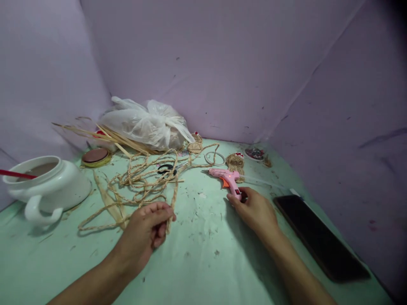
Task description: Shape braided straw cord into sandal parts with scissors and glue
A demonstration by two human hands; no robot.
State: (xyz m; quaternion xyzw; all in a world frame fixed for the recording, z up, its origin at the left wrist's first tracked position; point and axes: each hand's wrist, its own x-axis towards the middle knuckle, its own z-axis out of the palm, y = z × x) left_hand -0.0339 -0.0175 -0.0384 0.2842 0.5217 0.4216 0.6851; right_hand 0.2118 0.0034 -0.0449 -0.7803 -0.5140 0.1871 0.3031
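Between the thumb and fingers of my left hand (149,224) is pinched the end of a braided straw rope (136,186), whose loose loops spread over the table beyond. My right hand (254,209) has its fingers round the handle of a pink glue gun (227,176) with an orange trigger. The gun's nozzle points left, and a clear glue stick (267,181) sticks out of its back. Scissors with black handles (167,170) lie partly under the rope. A metal ring (214,159) and a woven straw piece (235,163) with red and white trim lie behind the gun.
A white pot (73,182) with a red stick in it stands at left, near a round tin (96,156). Behind the rope rest a white plastic bag (149,125) and dry straw strips (79,129). A dark flat slab (318,237) lies at right; walls enclose the table.
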